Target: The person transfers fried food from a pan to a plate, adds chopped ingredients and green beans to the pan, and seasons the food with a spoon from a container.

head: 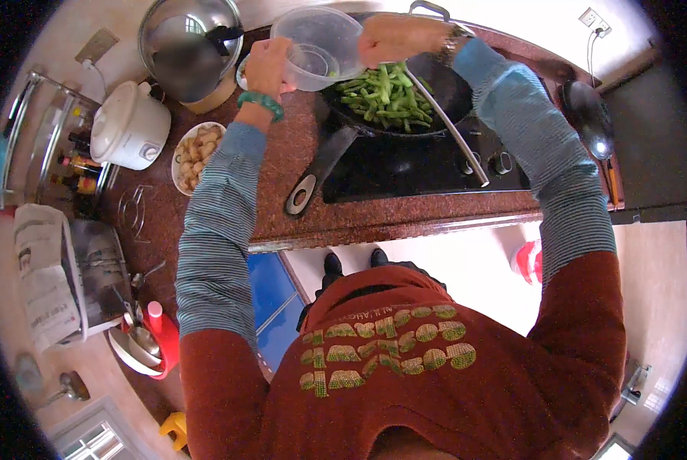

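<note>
My left hand (267,66), with a green bangle at its wrist, grips the left side of a translucent plastic bowl (326,31). At the bowl's right side is my right hand (398,41), its fingers on the rim. The bowl is tilted above the left edge of a black wok (455,95), and a small green bit shows at its lower rim. Cut green vegetable pieces (386,98) lie heaped in the wok. A metal utensil handle (450,126) slants out of the wok towards me, touched by neither hand.
The wok handle (320,169) juts over the counter beside the black cooktop (401,167). A bowl of browned chunks (196,152), a white slow cooker (130,126) and a pot with a glass lid (165,29) stand left. A ladle (601,146) lies right.
</note>
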`<state>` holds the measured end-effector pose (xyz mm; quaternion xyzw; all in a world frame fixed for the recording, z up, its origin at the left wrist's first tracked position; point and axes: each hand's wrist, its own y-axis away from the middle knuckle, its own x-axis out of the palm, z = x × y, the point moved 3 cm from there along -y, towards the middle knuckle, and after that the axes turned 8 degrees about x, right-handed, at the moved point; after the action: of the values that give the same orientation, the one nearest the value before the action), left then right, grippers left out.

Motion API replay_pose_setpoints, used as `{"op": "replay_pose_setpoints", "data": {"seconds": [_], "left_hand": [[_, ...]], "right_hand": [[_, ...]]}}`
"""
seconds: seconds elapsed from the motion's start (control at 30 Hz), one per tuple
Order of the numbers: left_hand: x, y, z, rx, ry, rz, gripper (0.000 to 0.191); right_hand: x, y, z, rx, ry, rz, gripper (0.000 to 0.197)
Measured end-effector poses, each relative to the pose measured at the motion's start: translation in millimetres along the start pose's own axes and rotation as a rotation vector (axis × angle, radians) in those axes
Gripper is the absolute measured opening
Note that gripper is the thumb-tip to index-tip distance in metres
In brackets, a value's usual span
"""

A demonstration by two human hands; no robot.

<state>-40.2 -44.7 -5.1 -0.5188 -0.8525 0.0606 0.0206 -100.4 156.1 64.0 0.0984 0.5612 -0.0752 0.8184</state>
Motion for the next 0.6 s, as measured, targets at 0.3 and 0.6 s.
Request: {"op": "replay_pose_setpoints", "data": {"seconds": [0.3,0.6], "left_hand": [[-35.3,23.6,-3.4,0.051,0.476,0.112,0.038],[-196.6,117.3,-19.2,0.320,0.524,-0.264,0.037]], "right_hand": [[-2.7,85.9,-19.0,0.121,-0.245,-0.407,0.025],[41.4,203.9,35.6,0.951,-0.647,-0.845,0.021]]}}
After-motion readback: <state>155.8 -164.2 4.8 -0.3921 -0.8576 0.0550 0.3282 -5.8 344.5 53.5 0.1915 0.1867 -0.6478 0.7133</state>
